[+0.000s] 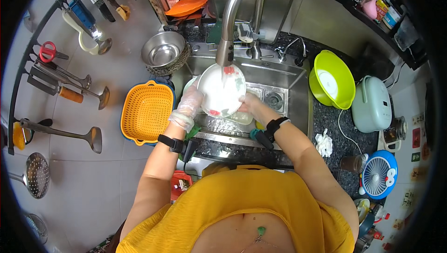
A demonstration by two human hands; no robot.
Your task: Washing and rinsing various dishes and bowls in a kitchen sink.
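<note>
Under the steel gooseneck faucet (227,40), a white plate with red and green flower decoration (221,94) is held over the sink. A stream of water falls onto its face. My left hand (190,99), in a clear plastic glove, grips the plate's left rim. My right hand (252,105) holds its lower right edge; the fingers are partly hidden. Below the plate, other pale dishes (241,117) lie in the stainless steel sink (297,96), largely covered by the plate and hands.
Left of the sink stand a yellow plastic basket (146,110) and a steel bowl (164,48). A lime green basin (337,75), a pale green rice cooker (372,104), a crumpled white tissue (324,143) and a blue fan (379,174) are at right. Utensils hang from a black rail (26,54).
</note>
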